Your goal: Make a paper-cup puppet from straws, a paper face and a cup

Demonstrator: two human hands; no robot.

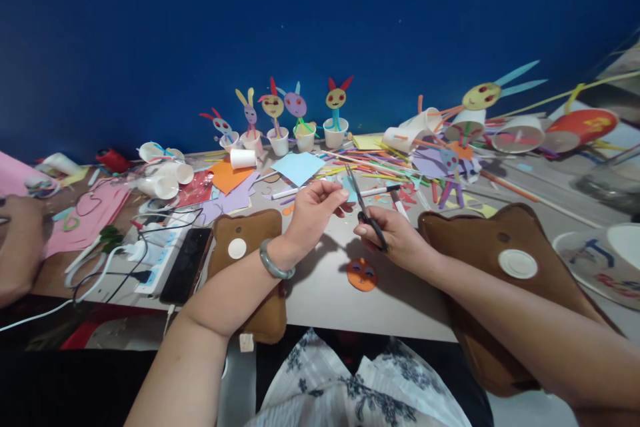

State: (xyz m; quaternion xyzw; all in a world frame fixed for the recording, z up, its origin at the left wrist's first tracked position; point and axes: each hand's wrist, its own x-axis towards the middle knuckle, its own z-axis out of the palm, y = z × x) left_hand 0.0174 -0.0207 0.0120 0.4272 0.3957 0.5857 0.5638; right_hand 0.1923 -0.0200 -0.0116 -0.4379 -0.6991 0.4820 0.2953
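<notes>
Patterned cloth [325, 390] is filling the near edge of my view, covering the seated person's lap, with both bare forearms stretching out above it over the table [320, 307]. From where I'm standing, the left hand [316, 210] is pinching a small piece of light-blue paper [350, 185] between thumb and fingers, its bracelet [275, 263] sitting at the wrist. The right hand [395, 230] is gripping the black handles of a pair of scissors [367, 213], closed firmly around them. Their long axis is running away from the person and leaning a little to the left, so the blades are standing just beside the left fingertips. From the right hand, the paper is lying forward and to the left, directly alongside the blades; the left hand is the nearer one, since it is holding it. Whether the blades are touching the paper, or how widely they are parting, I cannot tell.

Farther out, an orange paper disc [363, 275] with a face is lying flat between the forearms, nearer the body than either hand. Brown pouches [475, 237] are resting on both sides. Beyond the hands, coloured straws [327, 168] are scattering across the table, and paper-cup figures [336, 130] are standing along the blue wall [310, 13]
</notes>
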